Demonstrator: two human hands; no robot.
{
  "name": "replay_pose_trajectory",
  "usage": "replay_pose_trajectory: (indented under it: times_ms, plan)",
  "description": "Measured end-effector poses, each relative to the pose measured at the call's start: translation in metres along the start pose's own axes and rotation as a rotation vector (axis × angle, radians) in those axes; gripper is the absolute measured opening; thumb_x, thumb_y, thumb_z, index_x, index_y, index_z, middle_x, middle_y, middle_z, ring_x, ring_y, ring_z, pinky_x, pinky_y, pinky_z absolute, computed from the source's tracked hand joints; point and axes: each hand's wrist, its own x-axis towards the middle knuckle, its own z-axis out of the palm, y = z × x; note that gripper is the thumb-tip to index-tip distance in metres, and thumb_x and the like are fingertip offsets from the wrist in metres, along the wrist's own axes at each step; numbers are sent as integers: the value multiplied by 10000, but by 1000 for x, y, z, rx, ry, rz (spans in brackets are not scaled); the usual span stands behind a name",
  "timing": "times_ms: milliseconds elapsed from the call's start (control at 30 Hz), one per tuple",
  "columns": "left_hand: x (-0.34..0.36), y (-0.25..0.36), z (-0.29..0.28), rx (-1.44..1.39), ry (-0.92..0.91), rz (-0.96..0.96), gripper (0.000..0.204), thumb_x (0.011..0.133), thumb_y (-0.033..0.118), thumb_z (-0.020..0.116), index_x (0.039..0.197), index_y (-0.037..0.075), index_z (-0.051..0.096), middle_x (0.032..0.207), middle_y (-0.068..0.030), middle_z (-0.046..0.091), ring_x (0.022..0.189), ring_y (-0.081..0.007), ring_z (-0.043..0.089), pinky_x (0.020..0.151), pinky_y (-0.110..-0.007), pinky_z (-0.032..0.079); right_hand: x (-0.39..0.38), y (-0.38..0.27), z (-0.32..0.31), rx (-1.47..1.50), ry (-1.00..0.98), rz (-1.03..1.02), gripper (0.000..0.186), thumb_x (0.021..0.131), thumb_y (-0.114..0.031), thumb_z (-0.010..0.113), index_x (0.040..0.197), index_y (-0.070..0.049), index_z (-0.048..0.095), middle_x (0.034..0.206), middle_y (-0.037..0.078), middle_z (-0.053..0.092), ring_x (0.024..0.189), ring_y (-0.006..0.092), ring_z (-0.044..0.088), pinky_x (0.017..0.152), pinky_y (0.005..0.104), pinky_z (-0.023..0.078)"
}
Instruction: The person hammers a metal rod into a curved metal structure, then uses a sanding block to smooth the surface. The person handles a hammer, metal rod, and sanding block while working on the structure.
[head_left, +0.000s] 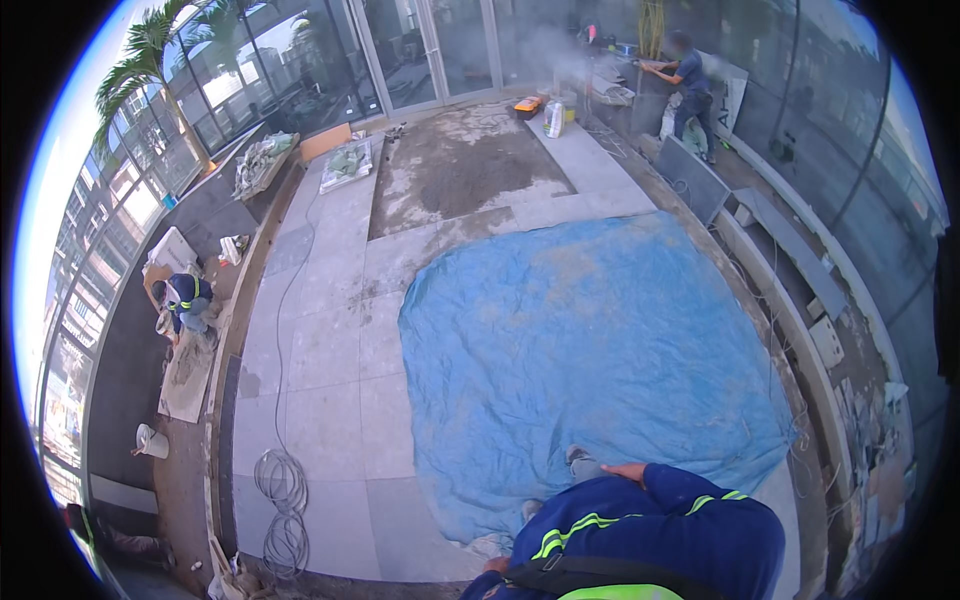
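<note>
The wearer's right hand (626,471), emerging from a navy, yellow-banded fabric sleeve (680,488), had its fingers extended beside a grey trouser leg (591,469). The left hand (496,565) showed only partly near the lower edge, so whether it was curled or spread could not be told. A wrinkled, dusty blue tarpaulin (590,340) lay spread ahead of both hands over the grey square-tiled floor (325,415), with a thin grey coiled cable (287,514) to its left.

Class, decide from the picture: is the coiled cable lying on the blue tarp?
No, the coiled cable lies on the grey tiles, left of the blue tarp.
</note>
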Motion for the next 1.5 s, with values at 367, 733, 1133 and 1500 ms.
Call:
replay_pose_trajectory:
  times_ms: [367,733,1133,1500]
  plan:
    - [21,48,-123,-1368,411,-599,308,1064,302,535,1171,40,655,1136,-103,783,768,-225,749,613,-397,545,91,8,-82,-1133,-13,-216,586,996,-608,598,1381,-176,689,1389,88,674,1192,178,651,992,389,517]
    - [112,184,-160,-746,246,-83,415,1033,380,636,1305,74,705,1115,-83,791,920,-204,756,817,-354,585,58,18,-127,-693,80,-172,606,953,-611,639,1207,-71,744,1147,111,749,975,260,706,846,420,546]
    - [62,146,-117,-1237,235,-541,432,1047,381,610,1363,88,645,1285,-121,737,1100,-293,728,902,-457,597,65,21,-146,-691,159,-79,433,977,-504,679,1211,-149,762,1075,29,757,880,162,685,752,355,537]
    - [40,160,-89,-964,364,-471,363,1016,390,640,1154,75,757,1056,-73,788,893,-185,744,741,-355,555,64,-13,-118,-1007,58,-183,501,930,-571,637,1192,-160,748,1099,59,730,969,227,683,815,422,546]
